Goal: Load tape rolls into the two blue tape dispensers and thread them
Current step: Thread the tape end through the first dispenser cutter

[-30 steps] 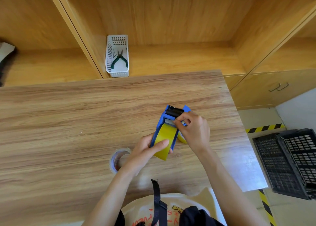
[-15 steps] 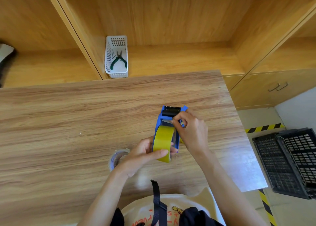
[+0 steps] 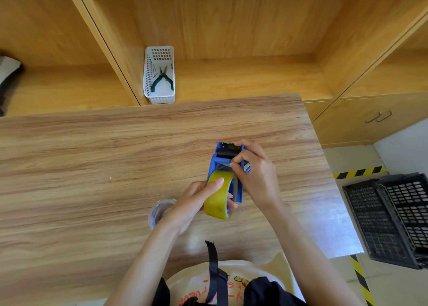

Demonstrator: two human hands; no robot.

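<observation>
A blue tape dispenser with a black roller is held just above the wooden table, right of centre. A yellow tape roll sits in its frame. My left hand grips the roll, thumb on its outer face. My right hand pinches the tape's free end just below the roller, at the dispenser's head. A second roll of clear tape lies flat on the table, partly hidden behind my left wrist. Only one dispenser is in view.
A white basket with green-handled pliers stands on the shelf behind the table. Black plastic crates sit on the floor to the right, past the table's right edge. Wooden cabinets line the back.
The dispenser has turned more upright and straight in my hands. My right fingers have shifted along the tape end near the roller. My left thumb has slid higher on the yellow roll.
</observation>
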